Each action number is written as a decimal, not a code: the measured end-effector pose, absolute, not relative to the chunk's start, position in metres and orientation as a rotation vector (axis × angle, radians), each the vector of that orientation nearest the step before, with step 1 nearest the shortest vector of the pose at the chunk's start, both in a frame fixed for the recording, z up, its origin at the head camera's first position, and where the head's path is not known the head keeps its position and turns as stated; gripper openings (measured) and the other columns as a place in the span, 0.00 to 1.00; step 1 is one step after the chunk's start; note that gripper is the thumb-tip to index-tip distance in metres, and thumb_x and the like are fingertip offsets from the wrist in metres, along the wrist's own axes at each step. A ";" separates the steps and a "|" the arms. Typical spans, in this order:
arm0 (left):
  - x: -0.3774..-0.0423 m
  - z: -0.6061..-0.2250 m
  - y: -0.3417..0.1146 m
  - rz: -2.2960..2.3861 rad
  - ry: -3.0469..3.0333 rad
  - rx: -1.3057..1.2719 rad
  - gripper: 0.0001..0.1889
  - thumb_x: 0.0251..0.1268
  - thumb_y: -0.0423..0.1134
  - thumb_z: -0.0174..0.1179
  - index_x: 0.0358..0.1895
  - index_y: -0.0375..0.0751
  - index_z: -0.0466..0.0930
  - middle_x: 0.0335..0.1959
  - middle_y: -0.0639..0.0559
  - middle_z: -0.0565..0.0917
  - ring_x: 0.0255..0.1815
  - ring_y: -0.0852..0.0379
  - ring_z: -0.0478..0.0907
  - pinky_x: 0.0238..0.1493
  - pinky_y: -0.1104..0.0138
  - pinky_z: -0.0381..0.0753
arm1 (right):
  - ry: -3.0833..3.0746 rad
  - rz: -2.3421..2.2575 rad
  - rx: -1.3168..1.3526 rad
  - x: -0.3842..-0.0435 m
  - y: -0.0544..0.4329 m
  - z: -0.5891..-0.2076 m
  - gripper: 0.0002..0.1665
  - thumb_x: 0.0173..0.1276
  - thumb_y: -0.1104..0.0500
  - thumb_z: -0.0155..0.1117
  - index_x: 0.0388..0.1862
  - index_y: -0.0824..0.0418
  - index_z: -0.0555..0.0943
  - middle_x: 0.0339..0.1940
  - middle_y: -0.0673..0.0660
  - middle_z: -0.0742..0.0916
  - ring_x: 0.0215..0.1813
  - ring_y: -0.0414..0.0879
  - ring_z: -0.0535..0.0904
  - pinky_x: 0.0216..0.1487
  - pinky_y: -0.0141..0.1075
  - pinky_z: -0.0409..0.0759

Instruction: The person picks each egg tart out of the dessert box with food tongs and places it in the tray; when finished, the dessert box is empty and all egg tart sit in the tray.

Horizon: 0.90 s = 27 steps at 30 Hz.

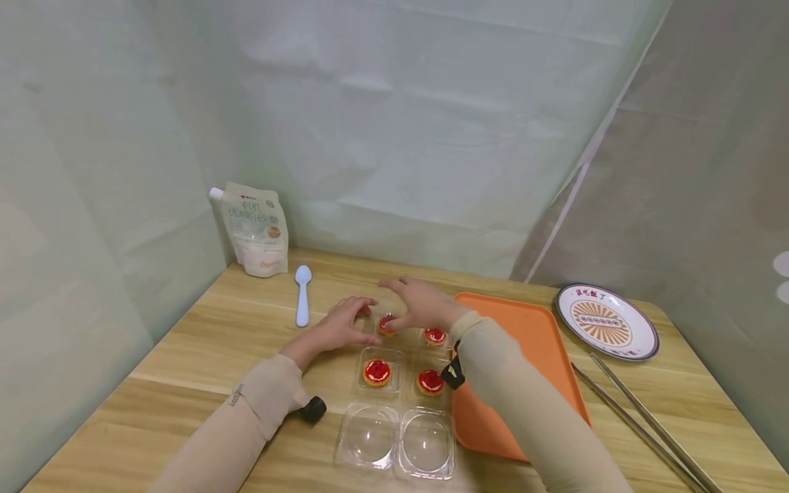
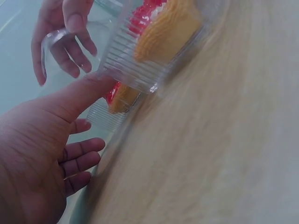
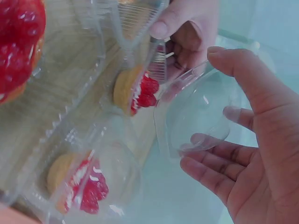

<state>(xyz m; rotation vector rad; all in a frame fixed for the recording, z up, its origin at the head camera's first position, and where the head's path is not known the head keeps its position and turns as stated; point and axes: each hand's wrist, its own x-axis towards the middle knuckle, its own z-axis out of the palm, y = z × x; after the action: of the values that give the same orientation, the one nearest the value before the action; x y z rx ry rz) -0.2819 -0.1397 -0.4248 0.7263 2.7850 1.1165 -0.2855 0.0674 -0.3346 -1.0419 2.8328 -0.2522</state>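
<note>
A red-topped tart sits in a clear plastic box at the far left of a group. Over it my right hand holds the clear domed lid between thumb and fingers, tilted up. My left hand is at the box's left side, thumb toward the near edge and fingers beyond, loosely bent. The far-right tart has a clear dome over it. Two nearer tarts sit in boxes whose lids lie folded back toward me.
An orange tray lies right of the boxes, under my right forearm. Beyond it are a patterned plate and metal tongs. At the back left stand a spouted pouch and a pale blue spoon. Cloth walls border the table.
</note>
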 end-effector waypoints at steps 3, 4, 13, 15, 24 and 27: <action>-0.282 -0.425 -0.140 1.114 2.791 0.717 0.41 0.48 0.55 0.72 0.65 0.39 0.68 0.55 0.42 0.78 0.59 0.45 0.71 0.66 0.46 0.64 | 2.842 -0.289 -1.052 -0.282 0.072 -0.330 0.49 0.57 0.42 0.70 0.74 0.54 0.61 0.68 0.63 0.73 0.64 0.57 0.74 0.63 0.50 0.75; -0.282 -0.425 -0.139 1.112 2.794 0.714 0.41 0.48 0.55 0.72 0.65 0.39 0.68 0.55 0.42 0.78 0.59 0.45 0.71 0.65 0.47 0.65 | 2.846 -0.292 -1.052 -0.281 0.073 -0.328 0.49 0.57 0.42 0.70 0.74 0.54 0.61 0.68 0.63 0.73 0.63 0.57 0.75 0.62 0.50 0.76; -0.280 -0.423 -0.138 1.115 2.802 0.707 0.40 0.48 0.54 0.72 0.64 0.40 0.69 0.52 0.43 0.79 0.57 0.46 0.72 0.63 0.49 0.68 | 2.894 -0.367 -1.072 -0.278 0.082 -0.316 0.48 0.58 0.43 0.69 0.72 0.60 0.62 0.66 0.59 0.77 0.64 0.54 0.76 0.63 0.47 0.75; -0.279 -0.423 -0.139 1.122 2.800 0.707 0.39 0.48 0.53 0.72 0.64 0.40 0.70 0.52 0.43 0.79 0.57 0.46 0.72 0.63 0.49 0.68 | 2.895 -0.373 -1.070 -0.278 0.083 -0.315 0.49 0.58 0.43 0.70 0.72 0.61 0.62 0.65 0.59 0.78 0.63 0.54 0.76 0.64 0.47 0.75; -0.280 -0.424 -0.140 1.123 2.792 0.739 0.39 0.50 0.54 0.72 0.64 0.39 0.70 0.53 0.43 0.80 0.57 0.46 0.73 0.64 0.48 0.66 | 2.851 -0.441 -1.003 -0.287 0.089 -0.315 0.49 0.59 0.47 0.70 0.72 0.64 0.59 0.67 0.63 0.76 0.64 0.56 0.76 0.63 0.47 0.75; -0.279 -0.423 -0.140 1.141 2.769 0.726 0.39 0.50 0.53 0.72 0.64 0.40 0.69 0.54 0.43 0.79 0.58 0.46 0.72 0.64 0.48 0.65 | 2.833 -0.518 -0.990 -0.291 0.091 -0.316 0.48 0.60 0.50 0.69 0.71 0.66 0.58 0.66 0.65 0.75 0.63 0.57 0.76 0.62 0.48 0.76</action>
<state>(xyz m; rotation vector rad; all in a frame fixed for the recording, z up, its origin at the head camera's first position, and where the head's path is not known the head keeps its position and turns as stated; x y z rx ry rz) -0.2789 -0.1399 -0.4233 0.7260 2.7686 1.1410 -0.2907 0.0913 -0.3159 -0.9898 2.8326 -0.5185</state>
